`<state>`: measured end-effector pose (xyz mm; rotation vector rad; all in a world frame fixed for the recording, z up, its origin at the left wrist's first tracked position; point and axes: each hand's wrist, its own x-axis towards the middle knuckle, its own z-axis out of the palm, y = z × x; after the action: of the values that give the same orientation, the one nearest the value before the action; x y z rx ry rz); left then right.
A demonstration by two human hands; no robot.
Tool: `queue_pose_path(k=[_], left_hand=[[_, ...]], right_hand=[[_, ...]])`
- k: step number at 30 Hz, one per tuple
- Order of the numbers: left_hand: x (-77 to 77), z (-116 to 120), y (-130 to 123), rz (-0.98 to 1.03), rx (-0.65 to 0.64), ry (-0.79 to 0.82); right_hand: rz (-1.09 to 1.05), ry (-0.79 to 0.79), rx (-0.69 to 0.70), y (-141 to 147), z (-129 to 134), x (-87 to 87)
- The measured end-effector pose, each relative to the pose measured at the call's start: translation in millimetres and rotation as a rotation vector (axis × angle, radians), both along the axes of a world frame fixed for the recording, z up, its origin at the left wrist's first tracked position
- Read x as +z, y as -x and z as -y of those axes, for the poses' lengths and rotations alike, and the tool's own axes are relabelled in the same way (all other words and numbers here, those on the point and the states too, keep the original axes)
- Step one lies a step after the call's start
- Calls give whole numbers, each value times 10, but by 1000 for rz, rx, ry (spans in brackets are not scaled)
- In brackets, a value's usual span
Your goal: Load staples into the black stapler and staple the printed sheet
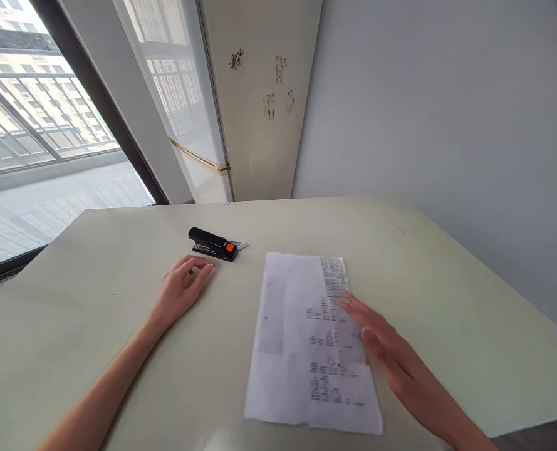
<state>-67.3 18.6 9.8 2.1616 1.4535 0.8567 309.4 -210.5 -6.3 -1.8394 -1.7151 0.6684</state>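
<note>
A sheet of paper lies on the table, with printed text and a shaded strip on its right half. Above its right edge is my right hand, fingers stretched out and gripping nothing; whether the fingertips touch the sheet I cannot tell. To the left, my left hand rests on the tabletop, fingers loosely bent and nothing visible in them. Just beyond its fingertips sits a black stapler with an orange-red patch. A small grey metal piece shows behind the stapler's right end.
The pale table spans the foreground. Past its far edge stands a cream-coloured fridge with a gold handle and brown marks. A grey wall runs along the right, and a window with a railing outside is on the left.
</note>
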Motion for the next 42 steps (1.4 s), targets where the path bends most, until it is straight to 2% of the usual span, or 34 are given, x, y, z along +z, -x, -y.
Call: queue_pose_path(k=[2, 4, 7, 9, 12, 15, 18, 20, 23, 26, 28, 30, 33, 36, 39, 42], left_hand=[[-10, 7, -4, 12, -78, -40], [-20, 13, -4, -1, -163, -34], [-35, 20, 1, -33, -224, -16], [-44, 25, 3, -37, -230, -20], [-48, 28, -4, -41, -226, -52], [-43, 14, 15, -78, -260, -92], [-50, -26, 111, -138, -326, -106], [-68, -61, 208, -179, -333, -121], [-100, -96, 326, -204, -286, -141], [-103, -100, 356, -192, -240, -117], [-91, -102, 351, -126, -192, -87], [-78, -116, 356, 21, -96, -32], [-64, -154, 387, 253, 110, 111], [-50, -192, 404, 361, 292, 199], [-35, -212, 387, 394, 385, 211], [-37, -221, 373, 398, 409, 215]], right_hand=[[-16, -47, -21, 57, -96, 37], [44, -83, 15, 82, -216, -45], [168, -152, 169, 204, -343, -228], [210, -189, 288, 365, -379, -282], [189, -177, 428, 656, -422, -228], [151, -157, 475, 896, -526, -128], [112, -137, 515, 995, -708, -82], [33, -137, 540, 958, -871, -78], [-173, -156, 481, 773, -1140, -81], [-422, -124, 260, 551, -1350, -80], [-565, -98, 130, 448, -1417, -75], [-662, -82, 65, 399, -1428, -64], [-726, -51, 56, 398, -1394, -41], [-742, -16, 55, 418, -1370, -27], [-754, -6, 42, 421, -1370, -30], [-744, -7, 30, 418, -1372, -26]])
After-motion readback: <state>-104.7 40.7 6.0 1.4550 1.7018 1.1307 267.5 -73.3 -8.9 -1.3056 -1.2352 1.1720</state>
